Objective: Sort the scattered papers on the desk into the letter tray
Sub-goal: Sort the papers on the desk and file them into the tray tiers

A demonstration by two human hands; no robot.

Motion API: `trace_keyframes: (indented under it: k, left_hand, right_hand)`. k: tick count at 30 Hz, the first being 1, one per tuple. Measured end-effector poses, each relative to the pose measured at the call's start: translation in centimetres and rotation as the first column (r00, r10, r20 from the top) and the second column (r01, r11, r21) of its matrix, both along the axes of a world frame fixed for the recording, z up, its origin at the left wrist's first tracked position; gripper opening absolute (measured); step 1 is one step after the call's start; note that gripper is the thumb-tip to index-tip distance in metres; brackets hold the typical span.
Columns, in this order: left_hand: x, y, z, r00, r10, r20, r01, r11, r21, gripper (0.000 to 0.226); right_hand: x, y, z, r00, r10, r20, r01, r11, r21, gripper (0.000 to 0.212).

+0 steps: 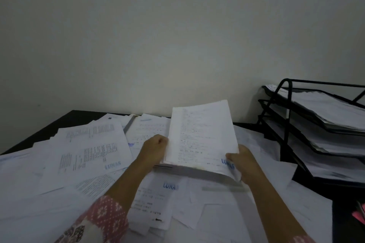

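A stack of printed white sheets (201, 134) is held tilted up above the desk, a blue "LUNAS" stamp at its lower right corner. My left hand (155, 149) grips its left edge with curled fingers. My right hand (244, 161) pinches its lower right corner. Scattered papers (88, 148) cover most of the dark desk (65, 121), several overlapping and some stamped in blue. The black wire letter tray (284, 108) stands at the right with three tiers, each holding papers.
A plain wall rises right behind the desk. The desk's dark back-left corner shows bare. Pink items (360, 214) lie at the far right edge, below the tray. Loose sheets (262, 144) lie between my hands and the tray.
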State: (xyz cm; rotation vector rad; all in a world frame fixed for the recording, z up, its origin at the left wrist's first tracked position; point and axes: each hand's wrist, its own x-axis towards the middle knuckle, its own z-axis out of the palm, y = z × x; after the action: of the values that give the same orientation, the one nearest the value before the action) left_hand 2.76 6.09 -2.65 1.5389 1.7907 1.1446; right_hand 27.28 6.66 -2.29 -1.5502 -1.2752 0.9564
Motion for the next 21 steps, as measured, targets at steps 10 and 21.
trace_keyframes:
  k: [10, 21]
  left_hand:
    - [-7.0, -1.0, -3.8, 0.672, 0.144, -0.727, -0.358, 0.922, -0.148, 0.049]
    - [-6.1, -1.1, -2.9, 0.914, 0.080, -0.398, -0.084, 0.996, 0.006, 0.036]
  right_hand:
    - [-1.7, 0.5, -2.3, 0.990, -0.110, -0.093, 0.121, 0.985, 0.121, 0.017]
    - [-1.6, 0.4, -2.9, 0.987, -0.132, -0.097, 0.143, 0.982, 0.121, 0.019]
